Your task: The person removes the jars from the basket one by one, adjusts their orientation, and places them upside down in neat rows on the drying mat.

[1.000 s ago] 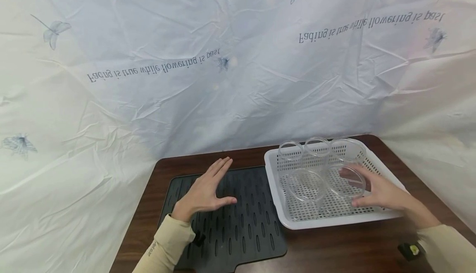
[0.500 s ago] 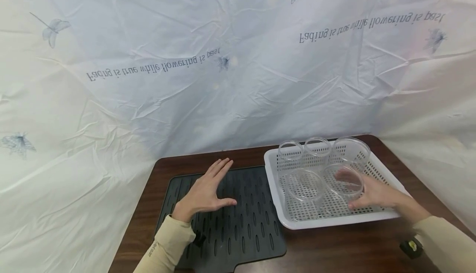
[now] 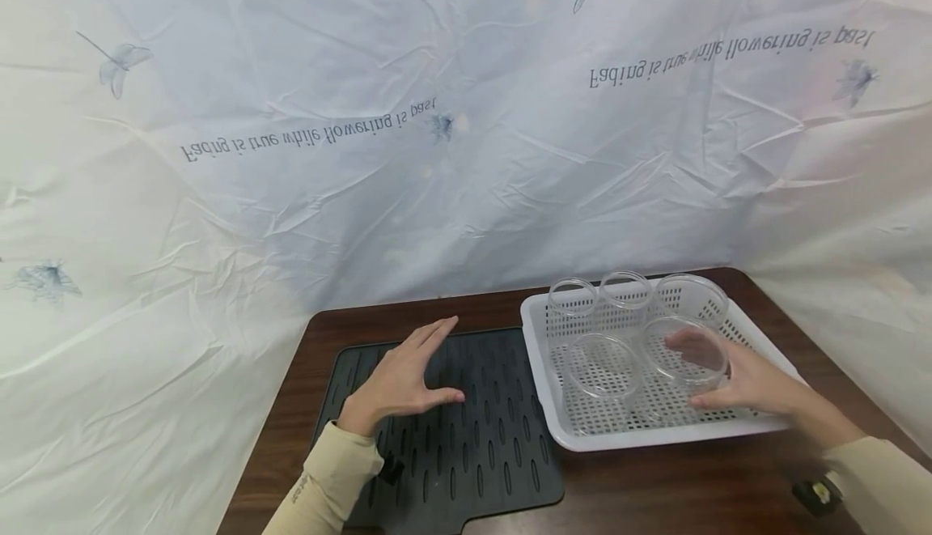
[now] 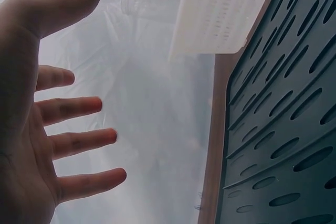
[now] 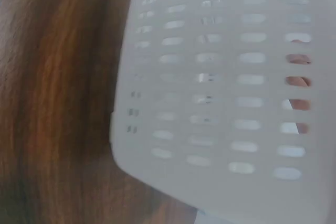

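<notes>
Left hand [image 3: 400, 377]: fingers spread, empty | right hand [image 3: 757, 383]: gripping clear jar [image 3: 673, 367] | likely light, stiff, slippery; best held round sides

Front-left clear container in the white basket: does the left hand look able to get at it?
Probably yes: the left hand holds nothing and nothing covers the front-left container, though it must reach over the white basket's rim.

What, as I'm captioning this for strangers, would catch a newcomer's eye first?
Probably the flipped lettering on the pale sheet behind the table. Next, the white basket of clear containers on the right, where the right hand holds the front-right container. The left hand hovers open over the dark mat, further left.
</notes>
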